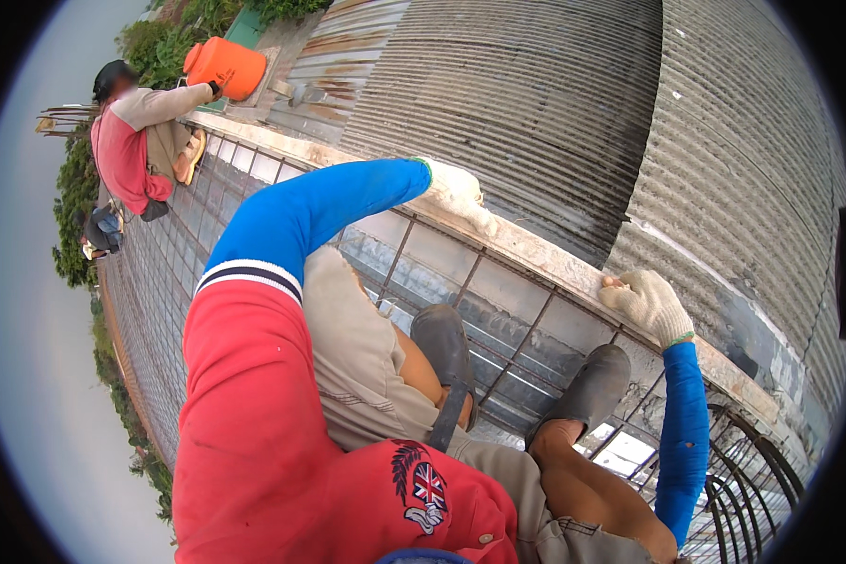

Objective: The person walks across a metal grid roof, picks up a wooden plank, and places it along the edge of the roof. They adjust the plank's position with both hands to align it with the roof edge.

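Observation:
My left hand (456, 195), in a cream knitted work glove, lies with bent fingers on the long pale board (545, 246) along the slab's edge. Farther right, my right hand (649, 303), gloved alike, is curled over the same board, and bare fingertips show at its torn glove end. The undersides of both hands are hidden. Below the board runs a grid of steel rebar (508, 329) over shiny metal decking (493, 362). My feet, in dark rubber clogs (592, 381), stand on this grid between the hands and my body.
Grey corrugated roofing (508, 103) lies beyond the board. Bent rebar (743, 479) sticks up at the lower right. At the far left a person in a red shirt (122, 155) squats by an orange water jug (230, 68), with another person (103, 228) behind.

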`<state>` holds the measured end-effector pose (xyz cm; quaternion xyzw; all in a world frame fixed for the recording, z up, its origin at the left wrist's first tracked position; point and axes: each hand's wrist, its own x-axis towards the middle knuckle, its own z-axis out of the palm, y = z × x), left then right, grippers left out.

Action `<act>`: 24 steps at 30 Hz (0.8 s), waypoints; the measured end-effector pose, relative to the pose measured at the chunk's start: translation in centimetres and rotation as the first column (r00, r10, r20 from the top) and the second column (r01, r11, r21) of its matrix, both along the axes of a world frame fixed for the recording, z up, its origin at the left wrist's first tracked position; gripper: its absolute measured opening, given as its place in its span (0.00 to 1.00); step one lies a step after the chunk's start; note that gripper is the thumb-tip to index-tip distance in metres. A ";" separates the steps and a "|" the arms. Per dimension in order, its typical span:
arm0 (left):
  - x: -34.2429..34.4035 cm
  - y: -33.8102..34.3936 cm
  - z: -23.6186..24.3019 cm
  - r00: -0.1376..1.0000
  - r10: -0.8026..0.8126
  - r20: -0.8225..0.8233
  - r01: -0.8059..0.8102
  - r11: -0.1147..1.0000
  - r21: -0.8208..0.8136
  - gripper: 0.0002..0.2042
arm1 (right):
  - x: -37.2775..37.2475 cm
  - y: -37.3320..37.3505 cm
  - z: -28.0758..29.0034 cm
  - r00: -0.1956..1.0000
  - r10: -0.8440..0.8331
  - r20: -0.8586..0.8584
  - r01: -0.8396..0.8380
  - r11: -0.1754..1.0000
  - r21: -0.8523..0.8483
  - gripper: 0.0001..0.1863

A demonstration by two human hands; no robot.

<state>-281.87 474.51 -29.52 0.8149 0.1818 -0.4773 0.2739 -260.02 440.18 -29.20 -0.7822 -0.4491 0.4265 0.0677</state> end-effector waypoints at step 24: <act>0.1 0.4 -0.4 1.000 -0.020 0.002 0.020 1.000 -0.015 0.40 | -0.1 0.0 0.1 1.000 -0.002 0.002 0.002 1.000 0.020 0.33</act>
